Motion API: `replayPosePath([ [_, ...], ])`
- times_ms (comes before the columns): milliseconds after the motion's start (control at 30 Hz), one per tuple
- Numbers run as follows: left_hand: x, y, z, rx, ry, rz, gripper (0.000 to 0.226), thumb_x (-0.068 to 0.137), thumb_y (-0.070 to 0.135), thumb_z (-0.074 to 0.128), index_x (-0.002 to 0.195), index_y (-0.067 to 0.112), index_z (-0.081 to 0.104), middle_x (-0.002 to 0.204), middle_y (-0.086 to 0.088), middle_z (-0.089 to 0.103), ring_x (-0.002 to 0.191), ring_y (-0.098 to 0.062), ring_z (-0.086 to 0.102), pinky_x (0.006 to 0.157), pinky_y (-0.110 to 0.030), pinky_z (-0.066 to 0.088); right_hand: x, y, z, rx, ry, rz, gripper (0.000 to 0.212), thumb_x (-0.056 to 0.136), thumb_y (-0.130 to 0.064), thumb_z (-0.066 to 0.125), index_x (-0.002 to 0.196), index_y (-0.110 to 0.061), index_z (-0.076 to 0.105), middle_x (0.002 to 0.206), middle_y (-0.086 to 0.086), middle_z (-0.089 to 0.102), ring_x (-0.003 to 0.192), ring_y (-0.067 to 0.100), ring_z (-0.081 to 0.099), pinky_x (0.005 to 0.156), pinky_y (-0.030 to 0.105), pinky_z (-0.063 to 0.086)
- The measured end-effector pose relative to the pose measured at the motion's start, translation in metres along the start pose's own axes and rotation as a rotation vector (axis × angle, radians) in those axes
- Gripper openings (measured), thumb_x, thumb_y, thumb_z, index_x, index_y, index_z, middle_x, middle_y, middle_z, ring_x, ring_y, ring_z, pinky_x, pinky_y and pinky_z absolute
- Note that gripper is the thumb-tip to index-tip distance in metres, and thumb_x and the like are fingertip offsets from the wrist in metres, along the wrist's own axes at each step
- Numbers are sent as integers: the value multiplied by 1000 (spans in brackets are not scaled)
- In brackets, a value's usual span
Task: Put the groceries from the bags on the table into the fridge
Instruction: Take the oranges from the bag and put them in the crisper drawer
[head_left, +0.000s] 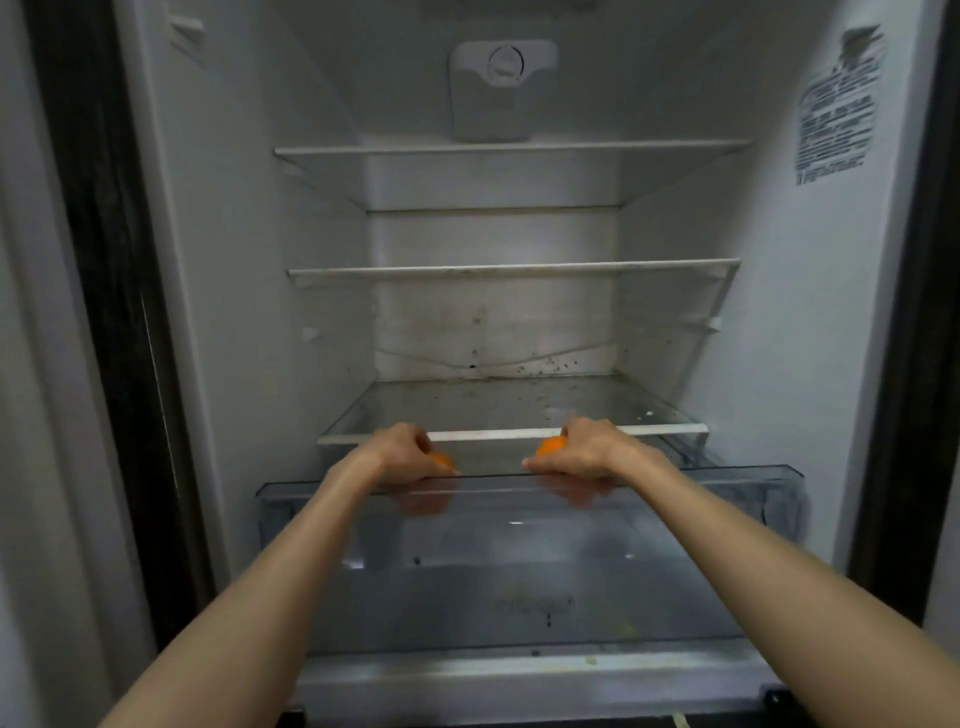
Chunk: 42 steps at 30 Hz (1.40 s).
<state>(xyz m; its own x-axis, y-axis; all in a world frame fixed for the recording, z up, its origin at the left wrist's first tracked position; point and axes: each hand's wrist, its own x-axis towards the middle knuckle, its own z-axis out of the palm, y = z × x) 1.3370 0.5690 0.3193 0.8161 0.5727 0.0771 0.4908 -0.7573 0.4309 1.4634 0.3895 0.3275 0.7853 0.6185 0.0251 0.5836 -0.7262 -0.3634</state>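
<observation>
The fridge stands open in front of me, with a clear crisper drawer (727, 480) pulled out at the bottom. My left hand (402, 452) grips an orange fruit (441, 459) just above the drawer's front rim. My right hand (584, 449) holds a second orange fruit (551, 445) at the same height, a little to the right. Both fruits are mostly hidden by my fingers. Both hands sit under the front edge of the lowest glass shelf (665, 429).
Two more glass shelves (514, 268) (511, 147) hang above, with nothing on them. A thermostat dial (505, 65) is on the back wall and a printed label (836, 111) on the right wall. Dark door seals frame both sides.
</observation>
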Motion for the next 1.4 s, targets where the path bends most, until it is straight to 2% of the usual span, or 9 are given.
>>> replayPosePath([
  [167,3,-3,6,-171,-76,-40,15,81,28,70,77,14,68,70,-3,66,53,-9,62,56,-22,52,5,5,6,210,-287,114,33,81,-33,57,53,-17,60,53,5,56,43,21,50,45,22,36],
  [300,0,-3,7,-218,-133,-139,17,89,10,58,79,2,70,58,-7,66,43,-15,59,41,-21,47,4,2,8,196,-499,182,31,86,-34,46,68,-10,56,75,12,54,65,26,53,54,31,43],
  [433,3,-7,6,-58,-46,-80,34,82,37,66,94,5,71,80,-8,65,71,-20,57,69,-29,46,-5,-3,6,99,-361,183,55,94,-52,40,116,-6,58,101,16,59,101,38,58,88,40,49],
  [533,-2,-7,8,-27,58,-11,32,88,38,56,90,9,69,74,-7,63,73,-23,59,75,-31,47,-10,-3,6,96,-219,115,54,93,-54,39,106,-6,62,92,12,65,88,32,63,82,36,49],
  [700,-24,-1,18,16,421,141,27,93,37,45,92,21,67,85,-10,67,85,-33,61,72,-39,51,-26,3,13,-98,170,-142,56,96,-55,25,107,-19,66,114,13,64,108,31,56,78,34,39],
  [900,-66,-9,56,240,813,419,34,92,31,36,78,19,65,73,-1,67,69,-27,63,69,-35,40,-58,15,50,-378,568,-317,65,93,-49,7,102,-20,64,100,8,69,96,31,62,83,39,38],
  [1100,-92,-24,78,321,670,453,52,81,31,38,128,16,52,124,-11,57,117,-31,52,106,-45,28,-80,33,77,-343,649,-357,58,82,-47,35,127,-16,56,120,13,62,113,31,58,104,44,26],
  [1267,-140,-25,81,326,429,345,48,91,29,50,138,19,41,153,-12,23,143,-30,17,110,-57,15,-117,32,91,-206,436,-324,67,93,-41,47,150,-27,14,159,5,-2,146,24,-5,116,46,6],
  [1400,-203,-34,93,317,273,207,52,97,38,37,146,30,18,158,-3,1,145,-23,-3,116,-54,3,-157,34,102,-129,348,-369,68,94,-41,45,150,-28,8,159,2,-4,146,23,-6,117,47,7],
])
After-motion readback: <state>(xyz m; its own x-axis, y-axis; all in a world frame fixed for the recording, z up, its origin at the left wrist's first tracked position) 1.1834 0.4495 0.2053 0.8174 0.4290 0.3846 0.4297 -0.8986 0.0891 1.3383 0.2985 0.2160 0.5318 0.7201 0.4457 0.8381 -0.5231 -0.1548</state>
